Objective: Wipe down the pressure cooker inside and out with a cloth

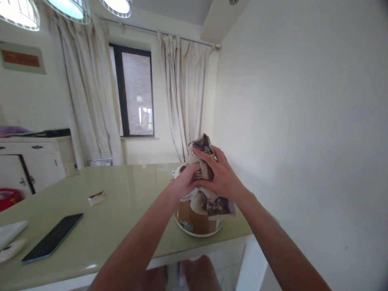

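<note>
Just above the table's right part, a beige cloth with a dark grey pattern (218,207) is bunched between my two hands. My left hand (185,178) is closed on its near left side, with the fingertips partly hidden in the folds. From the right, my right hand (223,174) wraps its fingers over the bunched top. The cloth's loose lower end hangs over a rounded brown-and-white vessel (194,220) with a white rim at its base and a small label low on its front. Hands and cloth hide much of the vessel's upper part.
The vessel stands near the front edge of a glossy pale green table (127,226). To the left lie a dark phone-like slab (53,237), a small white-and-brown packet (96,198) and white objects (12,238). A wall (303,121) rises close on the right.
</note>
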A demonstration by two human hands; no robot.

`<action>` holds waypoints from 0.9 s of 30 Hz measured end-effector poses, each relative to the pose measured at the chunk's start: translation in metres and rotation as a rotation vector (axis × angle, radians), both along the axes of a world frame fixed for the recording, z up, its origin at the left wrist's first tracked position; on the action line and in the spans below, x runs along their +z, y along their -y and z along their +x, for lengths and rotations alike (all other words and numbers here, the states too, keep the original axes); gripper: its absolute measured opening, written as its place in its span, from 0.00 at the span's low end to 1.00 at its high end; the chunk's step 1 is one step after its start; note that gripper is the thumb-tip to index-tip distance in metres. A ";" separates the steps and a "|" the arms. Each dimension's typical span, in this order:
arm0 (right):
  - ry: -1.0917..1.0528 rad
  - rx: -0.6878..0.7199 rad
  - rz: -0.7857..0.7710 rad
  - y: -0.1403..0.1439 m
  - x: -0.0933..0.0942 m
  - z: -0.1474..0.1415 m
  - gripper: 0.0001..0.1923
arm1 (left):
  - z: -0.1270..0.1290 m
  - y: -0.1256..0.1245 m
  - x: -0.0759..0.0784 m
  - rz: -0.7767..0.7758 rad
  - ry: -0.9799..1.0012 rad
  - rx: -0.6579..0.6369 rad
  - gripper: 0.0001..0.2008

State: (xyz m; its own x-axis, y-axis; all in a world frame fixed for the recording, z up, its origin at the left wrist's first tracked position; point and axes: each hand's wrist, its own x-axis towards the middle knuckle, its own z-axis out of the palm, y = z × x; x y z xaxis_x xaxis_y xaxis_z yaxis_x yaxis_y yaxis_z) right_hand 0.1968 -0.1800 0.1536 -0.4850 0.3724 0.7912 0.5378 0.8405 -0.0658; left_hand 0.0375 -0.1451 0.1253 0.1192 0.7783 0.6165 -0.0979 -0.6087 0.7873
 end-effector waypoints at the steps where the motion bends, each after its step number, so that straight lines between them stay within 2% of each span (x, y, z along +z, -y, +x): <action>1: 0.047 -0.068 0.003 -0.008 -0.003 0.005 0.45 | -0.010 -0.003 0.000 -0.021 -0.084 -0.038 0.24; 2: 0.073 -0.130 -0.007 -0.018 -0.007 0.009 0.42 | -0.021 -0.006 -0.001 -0.006 -0.194 -0.005 0.25; 4: 0.073 -0.216 -0.051 -0.034 -0.016 0.012 0.39 | -0.040 -0.014 -0.008 0.074 -0.390 0.190 0.26; 6: 0.107 -0.215 -0.092 -0.043 -0.020 0.007 0.38 | -0.053 -0.022 -0.020 0.138 -0.473 0.364 0.23; 7: 0.158 -0.188 -0.102 -0.046 -0.020 0.002 0.37 | -0.057 -0.026 -0.028 0.139 -0.481 0.396 0.21; 10: 0.347 -0.142 -0.137 -0.051 -0.008 -0.020 0.31 | -0.062 -0.036 -0.047 0.047 -0.511 0.426 0.23; 12: 0.415 -0.215 -0.176 -0.058 0.004 -0.036 0.25 | -0.063 -0.040 -0.054 -0.019 -0.556 0.503 0.22; 15: 0.473 -0.318 -0.201 -0.075 0.017 -0.057 0.18 | -0.063 -0.043 -0.054 -0.068 -0.543 0.529 0.21; 19: 0.469 -0.317 -0.219 -0.086 0.022 -0.068 0.15 | -0.065 -0.043 -0.052 -0.099 -0.424 0.517 0.22; 21: 0.380 -0.299 -0.224 -0.077 0.016 -0.060 0.16 | -0.067 -0.044 -0.053 -0.094 -0.399 0.499 0.23; 23: 0.221 -0.313 -0.213 -0.059 0.001 -0.048 0.17 | -0.068 -0.046 -0.056 -0.060 -0.386 0.453 0.24; 27: -0.135 -0.505 -0.092 -0.015 -0.053 -0.030 0.18 | -0.069 -0.052 -0.063 -0.034 -0.322 0.405 0.25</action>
State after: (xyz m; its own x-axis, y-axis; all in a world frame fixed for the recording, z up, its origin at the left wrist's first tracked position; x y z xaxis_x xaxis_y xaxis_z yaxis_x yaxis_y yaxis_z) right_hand 0.1672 -0.1645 0.1002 -0.1234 0.6040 0.7873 0.8556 0.4667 -0.2239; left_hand -0.0313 -0.0929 0.0625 -0.0159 0.8203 0.5718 0.3906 -0.5213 0.7587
